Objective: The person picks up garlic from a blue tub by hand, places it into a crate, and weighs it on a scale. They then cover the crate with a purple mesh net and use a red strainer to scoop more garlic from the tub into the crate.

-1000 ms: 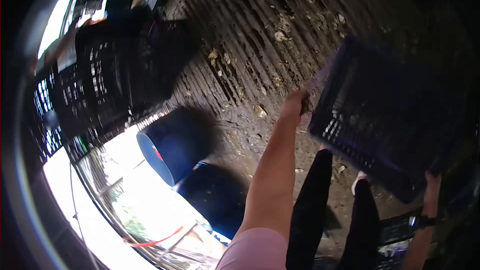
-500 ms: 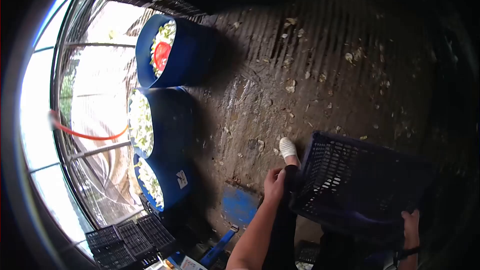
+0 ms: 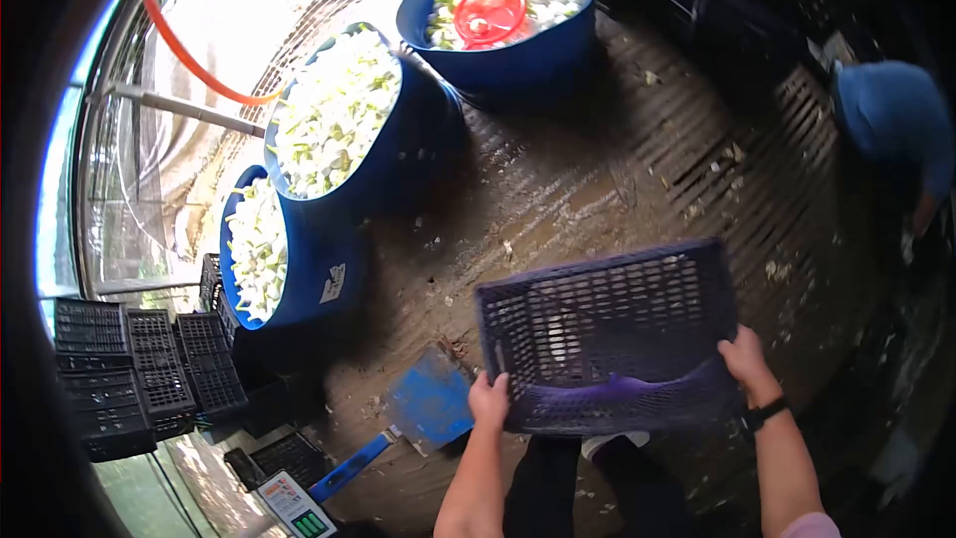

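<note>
A dark purple slotted crate [image 3: 617, 314] is held in front of my body, its open side towards me, and nothing shows inside it. My left hand [image 3: 489, 401] grips its near left corner with the thumb over the rim. On the right side, my right hand [image 3: 743, 357] is closed on the crate's edge, with a dark band on the wrist. Below the crate, my legs and shoes partly show. A blue platform scale [image 3: 430, 399] lies on the floor to the left of my left hand.
Three blue tubs [image 3: 423, 130] of white-green produce stand at upper left; one holds a red basket [image 3: 490, 14]. Stacked black crates [image 3: 159, 364] and a scale display [image 3: 296, 505] are at lower left. A co-worker in blue [image 3: 893, 110] bends at the right.
The view has turned to the right and the tubs look nearer. The crate has come round in front of my body, level between both hands. A co-worker is now in view.
</note>
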Motion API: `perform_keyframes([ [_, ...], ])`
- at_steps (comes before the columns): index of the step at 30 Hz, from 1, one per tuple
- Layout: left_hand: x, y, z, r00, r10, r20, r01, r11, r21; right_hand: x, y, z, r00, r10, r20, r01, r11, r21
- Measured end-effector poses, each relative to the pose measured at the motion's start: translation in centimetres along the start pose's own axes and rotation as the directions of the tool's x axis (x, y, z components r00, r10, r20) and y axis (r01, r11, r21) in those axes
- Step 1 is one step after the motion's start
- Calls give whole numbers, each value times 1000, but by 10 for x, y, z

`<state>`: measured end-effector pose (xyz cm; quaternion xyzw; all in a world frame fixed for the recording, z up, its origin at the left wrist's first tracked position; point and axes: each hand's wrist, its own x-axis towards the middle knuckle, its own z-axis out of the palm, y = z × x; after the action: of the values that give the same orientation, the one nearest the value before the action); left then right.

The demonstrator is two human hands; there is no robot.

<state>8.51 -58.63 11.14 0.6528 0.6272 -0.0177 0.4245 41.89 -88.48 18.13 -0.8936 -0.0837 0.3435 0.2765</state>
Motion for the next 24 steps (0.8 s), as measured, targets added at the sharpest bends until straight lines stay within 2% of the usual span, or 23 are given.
perform_keyframes([
  [1,9,6,-18,998,-31,-60,24,992,-121,20,-32,16,999,-45,27,45,999,2],
  [2,25,-6,-37,988,-153,-6,151,982,-113,35,-69,29,993,-97,61,100,994,-46],
  [3,49,-36,-50,988,-148,-44,146,987,-62,55,-87,49,991,-52,120,63,994,-89],
  [4,64,-45,-66,983,-158,-95,146,982,-118,67,-114,67,984,-108,144,125,986,-115],
  [5,84,-65,-78,968,-140,-208,106,981,-165,81,-135,89,982,-105,157,136,970,-201],
  [6,98,-68,-93,954,-182,-239,117,958,-261,92,-161,107,975,-75,210,116,975,-192],
  [7,105,-48,-118,958,-187,-217,139,966,-219,99,-187,122,969,-92,227,139,969,-203],
  [8,127,-75,-124,940,-179,-291,133,976,-174,108,-210,138,950,-91,299,119,990,-76],
  [9,129,-52,-145,932,-248,-265,239,969,-65,128,-205,160,898,-248,362,181,961,209],
  [10,130,-25,-157,876,-356,-327,363,931,-40,137,-216,175,881,-260,396,166,952,256],
  [12,151,-28,-164,825,-411,-387,416,906,-74,135,-271,179,893,-260,367,217,964,155],
  [15,186,-3,-176,882,-293,-369,175,931,-320,164,-321,177,881,-320,349,233,934,270],
  [16,218,34,-184,857,-200,-474,6,925,-380,168,-384,154,891,-139,432,-59,908,415],
  [17,238,59,-192,847,-176,-502,-39,921,-388,180,-397,148,892,-158,423,-123,815,565],
  [18,257,93,-201,826,-144,-544,-41,949,-313,195,-414,140,889,-165,428,-193,712,675],
  [20,293,157,-217,779,76,-622,-240,953,-184,225,-448,125,882,-220,416,-253,525,813],
  [21,319,177,-221,748,201,-633,-311,948,-66,242,-465,123,889,-194,415,-310,412,857],
  [22,345,197,-225,740,274,-615,-303,951,59,259,-481,121,897,-169,408,-351,289,891],
  [24,388,232,-229,888,164,-429,-140,986,88,311,-505,125,880,-212,425,-385,207,900],
])
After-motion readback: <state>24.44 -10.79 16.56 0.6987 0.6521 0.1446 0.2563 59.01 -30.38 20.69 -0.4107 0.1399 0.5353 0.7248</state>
